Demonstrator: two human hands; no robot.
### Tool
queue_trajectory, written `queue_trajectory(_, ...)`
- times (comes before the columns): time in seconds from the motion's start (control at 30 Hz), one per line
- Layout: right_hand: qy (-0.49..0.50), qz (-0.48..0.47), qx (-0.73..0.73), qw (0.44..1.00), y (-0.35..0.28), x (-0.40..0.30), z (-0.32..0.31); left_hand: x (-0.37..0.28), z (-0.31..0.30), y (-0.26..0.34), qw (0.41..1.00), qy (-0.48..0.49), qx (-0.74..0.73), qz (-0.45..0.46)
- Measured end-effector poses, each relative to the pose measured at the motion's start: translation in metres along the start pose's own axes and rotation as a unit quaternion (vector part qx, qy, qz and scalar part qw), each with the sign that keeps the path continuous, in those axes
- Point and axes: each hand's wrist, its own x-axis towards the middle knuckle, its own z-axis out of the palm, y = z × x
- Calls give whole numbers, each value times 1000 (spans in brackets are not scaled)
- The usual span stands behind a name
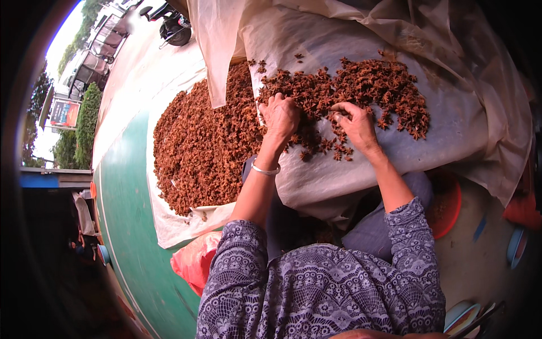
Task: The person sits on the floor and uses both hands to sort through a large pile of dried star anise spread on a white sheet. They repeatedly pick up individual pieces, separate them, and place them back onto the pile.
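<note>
Dried star anise (pixel 381 80) lies in a loose heap on a whitish plastic sheet (pixel 440 144) in front of me. My left hand (pixel 281 116), with a bangle at the wrist, rests at the near left part of this heap, its fingers bent down among the pieces. Over the near middle of the heap is my right hand (pixel 355 125), thumb and forefinger close together at some star anise. Whether either hand grips a piece cannot be made out. A much larger pile of star anise (pixel 203 148) spreads on a white sheet to the left, lower down.
A red basin (pixel 449 207) stands on the floor by my right knee. A red plastic bag (pixel 197 258) lies at my left. Blue basins (pixel 516 248) are at the far right and elsewhere on the floor. Green flooring (pixel 131 203) runs along the left; a parked motorbike (pixel 175 31) is beyond.
</note>
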Motion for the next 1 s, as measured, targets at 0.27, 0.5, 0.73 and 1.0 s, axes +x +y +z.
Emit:
queue_trajectory(0.27, -81, -46, 58, 994, 6, -11, 20, -70, -18, 46, 967, 100, -190, 137)
queue_trajectory(0.5, 18, -199, -122, 972, -12, -27, 21, -79, -12, 57, 867, -39, -476, -143)
queue_trajectory(0.73, -379, -116, 176, 901, -23, -31, 9, -69, -10, 18, 768, 15, -609, -197)
queue_trajectory(1.0, -505, 138, 83, 848, -25, -35, -15, -19, -22, 17, 995, 22, -68, 73)
